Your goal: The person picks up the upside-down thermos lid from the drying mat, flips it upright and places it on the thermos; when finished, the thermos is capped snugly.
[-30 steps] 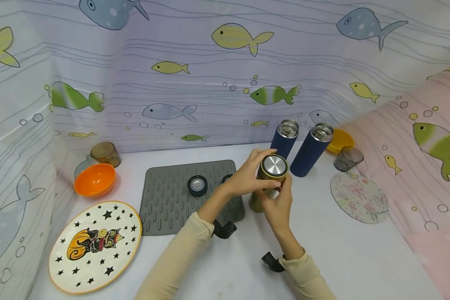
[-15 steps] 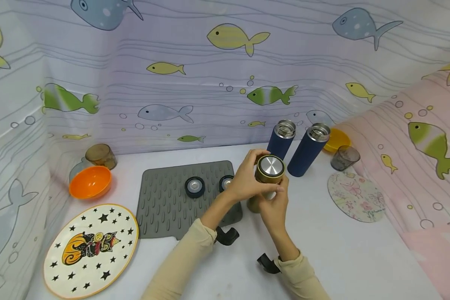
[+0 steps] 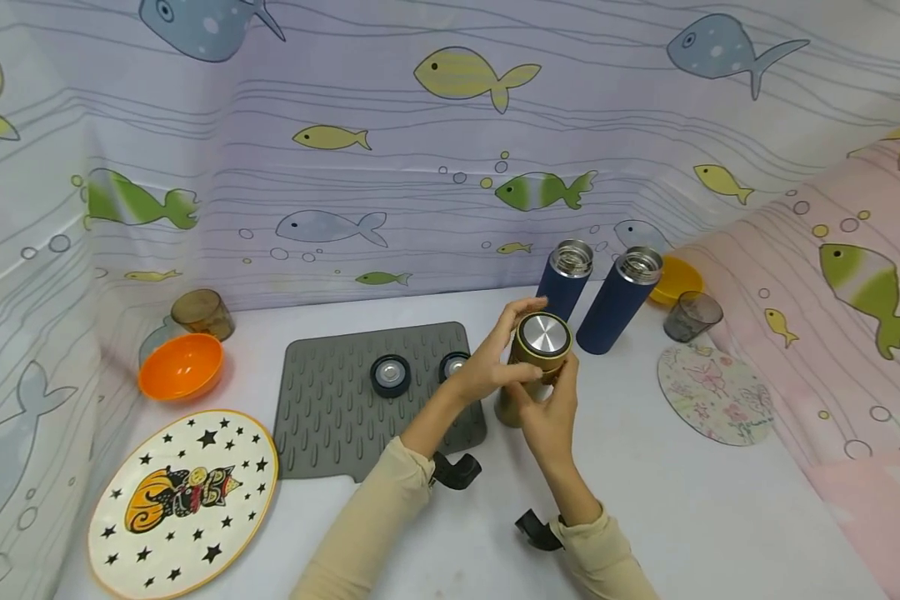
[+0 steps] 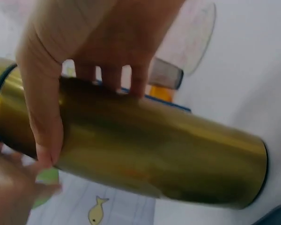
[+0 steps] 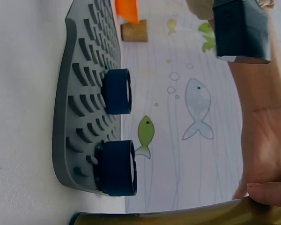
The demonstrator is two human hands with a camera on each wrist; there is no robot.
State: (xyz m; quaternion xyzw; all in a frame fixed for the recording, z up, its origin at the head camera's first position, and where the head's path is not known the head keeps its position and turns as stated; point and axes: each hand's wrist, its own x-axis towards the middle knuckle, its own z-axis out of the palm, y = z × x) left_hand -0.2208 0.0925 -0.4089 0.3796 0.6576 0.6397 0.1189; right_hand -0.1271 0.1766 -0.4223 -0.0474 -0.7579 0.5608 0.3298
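Note:
A gold vacuum flask [image 4: 164, 150] stands upright beside the grey mat's right edge. Its cap [image 3: 544, 335], gold-sided with a shiny silver top, sits on it. My left hand [image 3: 491, 362] curls around the cap, thumb in front and fingers behind. Below, my right hand [image 3: 553, 417] grips the flask's body, its thumb and fingers wrapped around it in the left wrist view. Two open navy flasks [image 3: 613, 310] stand just behind. Two round dark caps [image 3: 390, 376] lie on the mat; my left arm partly covers one in the head view.
The grey ridged mat [image 3: 330, 400] lies left of the flask. Further left are an orange bowl [image 3: 182, 367], a brown cup [image 3: 204, 314] and an oval plate [image 3: 112, 508]. At right are a yellow bowl [image 3: 677, 282], a grey cup [image 3: 692, 317] and a floral round mat [image 3: 712, 392].
My left thumb has drawn back leftward across the cap's front. My right hand keeps its grip on the flask. The whole head view has shifted slightly; other things stay put.

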